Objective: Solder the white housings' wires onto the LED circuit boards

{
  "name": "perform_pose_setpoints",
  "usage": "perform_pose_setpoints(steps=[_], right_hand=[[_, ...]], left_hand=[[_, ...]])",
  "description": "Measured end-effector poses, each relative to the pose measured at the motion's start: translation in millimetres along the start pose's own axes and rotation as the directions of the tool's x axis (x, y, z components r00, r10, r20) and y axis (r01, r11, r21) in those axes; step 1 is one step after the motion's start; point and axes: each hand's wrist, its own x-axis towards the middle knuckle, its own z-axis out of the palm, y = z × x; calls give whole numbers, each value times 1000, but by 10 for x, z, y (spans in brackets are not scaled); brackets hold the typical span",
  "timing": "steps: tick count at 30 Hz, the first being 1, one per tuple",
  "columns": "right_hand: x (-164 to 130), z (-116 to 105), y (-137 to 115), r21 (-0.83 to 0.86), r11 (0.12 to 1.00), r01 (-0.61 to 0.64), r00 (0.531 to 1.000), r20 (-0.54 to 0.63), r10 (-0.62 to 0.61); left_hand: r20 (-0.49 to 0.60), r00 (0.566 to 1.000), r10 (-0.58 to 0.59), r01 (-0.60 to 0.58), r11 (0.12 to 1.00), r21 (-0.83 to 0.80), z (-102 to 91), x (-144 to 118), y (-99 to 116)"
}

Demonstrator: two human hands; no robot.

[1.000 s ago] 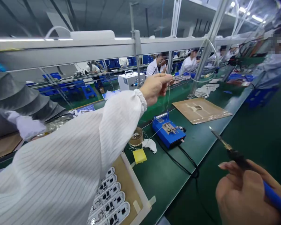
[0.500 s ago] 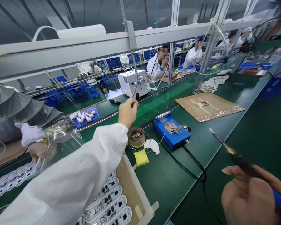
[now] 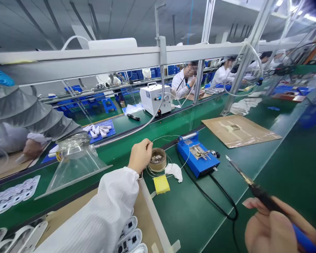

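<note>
My left hand [image 3: 140, 155] pinches a thin solder wire [image 3: 173, 138] that loops over toward the blue holder [image 3: 198, 158]. The hand sits low, right beside a round brown tin [image 3: 157, 160] with metal bits inside. My right hand [image 3: 275, 228] at the lower right grips a soldering iron [image 3: 249, 182] by its blue handle, tip pointing up and left above the green bench. A yellow sponge [image 3: 161, 184] and a white rag [image 3: 174, 170] lie near the tin. White circuit boards [image 3: 130, 237] lie on a brown tray under my left sleeve.
A clear fume hood on a grey hose [image 3: 73, 158] stands to the left. A white machine [image 3: 158, 98] sits behind the divider. A cardboard sheet [image 3: 239, 130] lies at the right. A black cable [image 3: 221, 207] runs from the blue holder. Other people work across the line.
My left hand came down from high above the bench to the brown tin, drawing the solder wire with it. My right hand kept holding the iron, shifting slightly lower.
</note>
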Motion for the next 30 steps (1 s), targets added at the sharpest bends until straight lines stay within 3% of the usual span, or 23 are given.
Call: perform_pose_setpoints(steps=[3,8,13,15,19,23,27,30], right_hand=[[-14,37,-31,24,999,-28,999,-44,29],[-33,32,-107,30,1000,-11,1000,-7,11],[-85,65,-200,25,995,-101,990,-98,103],[-109,106,-186,55,996,-67,992,-106,72],[-135,171,-83,114,990,81,993,-91,-71],[-163,210,-4,118,978,174,983,-79,-165],[-206,237,20,153,969,195,981,-52,-189],[-221,256,35,171,968,181,983,-49,-175]], left_hand=[[-69,998,9,-16,995,-102,-2,69,130],[-94,995,-17,-7,970,-244,116,249,227],[-144,980,-140,91,948,-305,80,98,109],[-125,976,-180,138,948,-288,43,-17,12],[-109,954,-280,263,953,-149,-27,-163,-209],[-38,936,-350,351,929,118,-142,-265,-403],[149,911,-384,303,870,390,-242,-421,-437],[261,891,-371,199,838,509,-275,-615,-319]])
